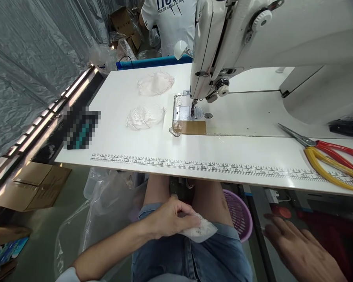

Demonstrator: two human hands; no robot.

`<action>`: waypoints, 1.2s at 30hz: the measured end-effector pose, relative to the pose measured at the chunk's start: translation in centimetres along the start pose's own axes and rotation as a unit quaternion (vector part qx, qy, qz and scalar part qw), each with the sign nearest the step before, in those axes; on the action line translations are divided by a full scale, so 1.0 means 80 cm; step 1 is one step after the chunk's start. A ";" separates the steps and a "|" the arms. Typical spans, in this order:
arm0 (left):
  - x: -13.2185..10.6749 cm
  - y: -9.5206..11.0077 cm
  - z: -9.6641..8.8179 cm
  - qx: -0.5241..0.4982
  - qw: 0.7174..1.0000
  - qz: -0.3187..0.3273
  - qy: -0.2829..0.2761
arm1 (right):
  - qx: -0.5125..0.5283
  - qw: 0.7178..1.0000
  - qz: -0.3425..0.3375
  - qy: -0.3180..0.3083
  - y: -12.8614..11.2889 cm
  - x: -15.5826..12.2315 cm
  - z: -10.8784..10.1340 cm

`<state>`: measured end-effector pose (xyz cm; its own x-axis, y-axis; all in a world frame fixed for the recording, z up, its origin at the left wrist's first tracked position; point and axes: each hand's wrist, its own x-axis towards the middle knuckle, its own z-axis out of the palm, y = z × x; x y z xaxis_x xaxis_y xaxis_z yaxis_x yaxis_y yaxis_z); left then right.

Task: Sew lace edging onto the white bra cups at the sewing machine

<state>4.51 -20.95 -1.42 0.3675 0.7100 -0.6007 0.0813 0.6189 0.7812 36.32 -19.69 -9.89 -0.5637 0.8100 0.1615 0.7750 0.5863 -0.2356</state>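
Observation:
Over my lap, my left hand (179,219) pinches a small white lace fabric piece (202,230) between thumb and fingers. Part of that piece is covered by the fingers. My right hand (300,246) is low on the right, below the table edge, slightly blurred, its fingers stretched out with nothing visible in them. It is beside an open drawer-like space under the table. Two similar pale lace pieces, one farther back (156,83) and one nearer (145,117), lie on the white table (117,137) left of the sewing machine's needle area (193,109).
The sewing machine (270,43) fills the upper right. Scissors (332,156) with red and yellow handles rest at the table's right. A purple basket (238,215) stands under the table, a clear plastic bag (106,223) hangs left. Cardboard box (35,186) on the floor; a person (173,23) sits beyond.

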 end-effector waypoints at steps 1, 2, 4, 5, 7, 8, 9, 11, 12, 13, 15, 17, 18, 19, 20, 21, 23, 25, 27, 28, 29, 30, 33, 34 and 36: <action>0.000 0.001 0.001 0.010 1.000 0.010 -0.007 | 0.049 0.999 0.015 -0.014 -0.012 0.006 -0.007; 0.001 0.001 0.002 0.021 0.999 0.020 -0.013 | 0.125 0.991 0.024 -0.038 -0.029 0.016 -0.015; -0.001 0.003 0.005 0.043 0.998 0.036 -0.018 | 0.271 0.956 0.036 -0.109 -0.069 0.046 -0.033; -0.002 0.004 0.006 0.051 0.998 0.039 -0.017 | 0.331 0.933 0.032 -0.135 -0.088 0.062 -0.041; -0.005 0.006 0.007 0.061 0.997 0.041 -0.013 | 0.409 0.895 0.021 -0.177 -0.115 0.089 -0.051; -0.007 0.007 0.007 0.065 0.997 0.041 -0.010 | 0.433 0.880 0.023 -0.191 -0.122 0.098 -0.052; -0.008 0.007 0.006 0.069 0.997 0.041 -0.006 | 0.451 0.869 0.030 -0.203 -0.127 0.105 -0.051; -0.011 0.005 0.004 0.074 0.996 0.039 -0.002 | 0.479 0.847 0.052 -0.222 -0.128 0.111 -0.046; -0.012 0.004 0.002 0.072 0.997 0.037 -0.003 | 0.494 0.836 0.061 -0.230 -0.127 0.112 -0.043; -0.012 0.003 0.000 0.064 0.997 0.034 -0.004 | 0.508 0.825 0.068 -0.238 -0.126 0.112 -0.040; -0.012 0.002 -0.003 0.042 0.999 0.026 -0.006 | 0.529 0.808 0.081 -0.246 -0.125 0.111 -0.038; -0.011 0.002 -0.005 0.032 0.999 0.020 -0.004 | 0.544 0.796 0.087 -0.253 -0.124 0.110 -0.039; -0.011 0.002 -0.005 0.033 0.999 0.018 -0.003 | 0.549 0.791 0.088 -0.256 -0.124 0.110 -0.041; -0.010 0.003 -0.006 0.037 0.999 0.017 -0.002 | 0.554 0.787 0.089 -0.258 -0.124 0.110 -0.042; -0.011 0.004 -0.006 0.043 0.999 0.017 0.000 | 0.557 0.784 0.090 -0.260 -0.123 0.110 -0.044; -0.011 0.005 -0.006 0.048 0.999 0.019 0.003 | 0.558 0.782 0.091 -0.264 -0.123 0.111 -0.046; -0.012 0.006 -0.007 0.058 0.998 0.022 0.006 | 0.554 0.780 0.089 -0.277 -0.121 0.112 -0.048; -0.013 0.006 -0.007 0.064 0.998 0.022 0.007 | 0.553 0.775 0.079 -0.295 -0.121 0.115 -0.048; -0.014 0.006 -0.007 0.064 0.998 0.014 0.009 | 0.560 0.768 0.070 -0.304 -0.124 0.118 -0.046; -0.015 0.006 -0.008 0.064 0.998 0.010 0.011 | 0.564 0.764 0.070 -0.303 -0.126 0.120 -0.045; -0.015 0.006 -0.008 0.063 0.998 0.007 0.014 | 0.569 0.762 0.073 -0.301 -0.128 0.122 -0.043; -0.016 0.006 -0.010 0.062 0.998 0.006 0.016 | 0.573 0.760 0.079 -0.297 -0.129 0.124 -0.042; -0.018 0.006 -0.016 0.057 0.998 0.016 0.001 | 0.585 0.750 0.093 -0.294 -0.132 0.127 -0.040; -0.018 0.007 -0.019 0.053 0.998 0.020 -0.013 | 0.589 0.746 0.097 -0.296 -0.133 0.128 -0.040; -0.018 0.008 -0.026 0.047 0.997 0.024 -0.048 | 0.594 0.738 0.103 -0.303 -0.132 0.130 -0.042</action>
<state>2.11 -20.90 -0.38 0.4601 0.6996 -0.5466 0.1471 0.5471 0.8240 23.23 -17.45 -2.51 -0.7722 0.5173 -0.3690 0.2678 -0.2617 -0.9273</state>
